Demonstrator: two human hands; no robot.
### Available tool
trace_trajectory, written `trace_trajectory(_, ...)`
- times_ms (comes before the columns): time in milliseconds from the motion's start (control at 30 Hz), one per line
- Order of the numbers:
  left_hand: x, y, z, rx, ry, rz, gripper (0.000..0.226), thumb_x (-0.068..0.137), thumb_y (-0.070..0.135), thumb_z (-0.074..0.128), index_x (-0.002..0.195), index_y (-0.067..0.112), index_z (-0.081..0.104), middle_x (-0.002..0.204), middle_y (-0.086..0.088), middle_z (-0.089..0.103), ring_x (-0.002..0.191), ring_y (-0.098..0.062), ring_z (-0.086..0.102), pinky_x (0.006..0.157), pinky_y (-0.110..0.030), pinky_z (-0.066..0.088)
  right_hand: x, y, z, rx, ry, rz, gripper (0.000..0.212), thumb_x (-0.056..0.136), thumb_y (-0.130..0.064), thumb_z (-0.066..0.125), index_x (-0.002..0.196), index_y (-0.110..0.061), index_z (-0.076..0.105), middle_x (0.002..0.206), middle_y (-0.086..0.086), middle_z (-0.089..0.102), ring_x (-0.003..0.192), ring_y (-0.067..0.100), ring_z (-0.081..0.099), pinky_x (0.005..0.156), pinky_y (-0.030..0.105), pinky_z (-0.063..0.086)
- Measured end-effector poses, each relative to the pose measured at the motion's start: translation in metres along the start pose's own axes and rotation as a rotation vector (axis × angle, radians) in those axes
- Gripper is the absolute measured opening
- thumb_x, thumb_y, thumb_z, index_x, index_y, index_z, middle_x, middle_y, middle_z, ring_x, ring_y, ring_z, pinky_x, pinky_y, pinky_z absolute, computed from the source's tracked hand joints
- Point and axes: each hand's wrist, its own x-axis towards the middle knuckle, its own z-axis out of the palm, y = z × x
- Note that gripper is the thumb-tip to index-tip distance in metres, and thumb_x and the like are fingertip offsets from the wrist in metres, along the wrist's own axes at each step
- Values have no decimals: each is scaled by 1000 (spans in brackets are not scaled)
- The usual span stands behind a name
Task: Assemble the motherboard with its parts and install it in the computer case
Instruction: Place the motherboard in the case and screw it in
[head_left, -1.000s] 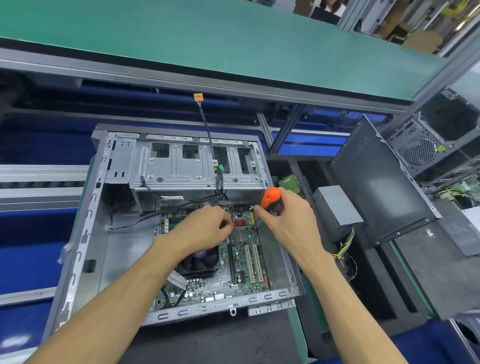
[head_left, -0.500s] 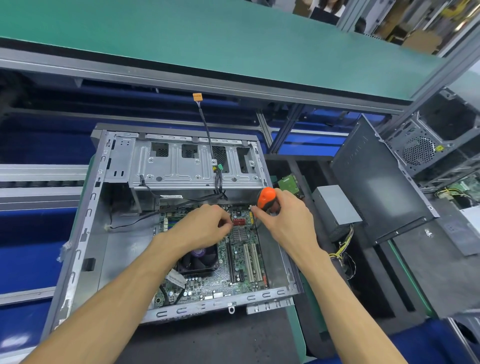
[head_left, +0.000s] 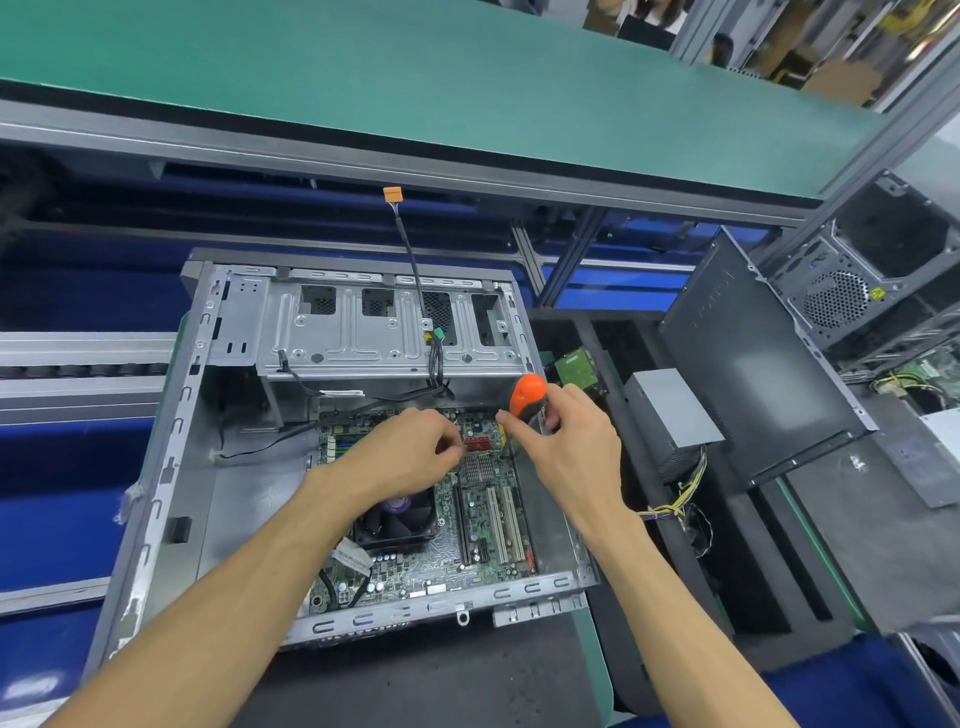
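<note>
An open grey computer case lies on its side, with the green motherboard seated in its bottom. The board carries a black CPU fan, white expansion slots and a red heatsink. My right hand grips an orange-handled screwdriver held upright over the board's far right corner; its tip is hidden. My left hand hovers over the board's upper middle with fingers curled, fingertips pinched near the red heatsink; what they pinch is too small to see.
A drive cage fills the case's far end, and a black cable with an orange plug sticks up from it. A grey power supply with loose wires, a dark side panel and another case stand to the right.
The screwdriver and my right hand shifted slightly left and down toward the board's corner. My left hand stayed almost in place.
</note>
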Motion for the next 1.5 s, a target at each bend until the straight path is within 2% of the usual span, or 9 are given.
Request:
trace_trajectory(100,0,1,-1,-8,-7,-1,22,98,30,55,104,27,76,95,9,74,79,-8,66,72,-25,50,-2,0,-1,3,3,-22,58,80,-47,81,62,-43,27,63,-10,36,57,5,38,49,29,34)
trace_trajectory(333,-1,1,-2,-1,-17,-2,22,99,31,55,104,26,76,95,6,75,77,-13,68,73,-32,56,-3,0,-1,-20,-19,-38,58,81,-48,80,63,-40,26,62,-10,38,59,7,39,50,30,36)
trace_trajectory(533,-1,2,-3,14,-16,-3,22,99,31,54,102,27,76,88,6,74,65,-8,63,60,-25,49,-2,0,-1,-27,-19,-39,57,81,-48,80,63,-41,27,61,-12,38,61,8,40,50,30,36)
trace_trajectory(733,-2,4,-4,19,-24,-5,24,99,30,53,104,25,76,96,5,74,76,-12,66,73,-34,56,-2,1,0,-66,-44,-34,49,82,-53,76,64,-34,35,61,-9,39,63,8,40,50,26,29)
trace_trajectory(900,-2,3,-5,20,-24,-13,23,98,29,54,102,26,76,96,5,74,79,-13,67,76,-36,57,-1,0,1,-63,-26,8,57,81,-52,78,61,-35,28,60,-10,38,59,6,39,50,28,27)
trace_trajectory(1133,-1,2,-2,29,-19,-3,23,99,31,53,102,27,75,93,6,73,71,-7,64,62,-27,49,1,3,3,-57,-65,75,46,81,-59,76,74,-23,49,66,-7,49,64,11,45,54,30,36)
trace_trajectory(1233,-1,6,-3,18,-16,18,24,100,33,52,103,26,75,91,7,73,75,-10,64,69,-31,51,3,2,3,-79,-79,75,45,81,-61,74,78,-22,52,68,-7,52,67,12,48,58,33,43)
trace_trajectory(1300,-4,12,-5,-24,41,59,22,101,36,51,97,28,71,88,12,71,78,-8,64,74,-34,52,3,1,4,-85,-82,71,46,81,-61,74,78,-21,51,69,-6,53,69,13,49,59,34,43)
trace_trajectory(1500,-3,54,-18,-297,410,196,36,87,69,51,95,33,51,73,8,57,66,-8,56,60,-31,50,4,0,2,-89,-91,32,37,81,-44,77,80,-20,49,71,-7,54,73,18,51,56,34,38)
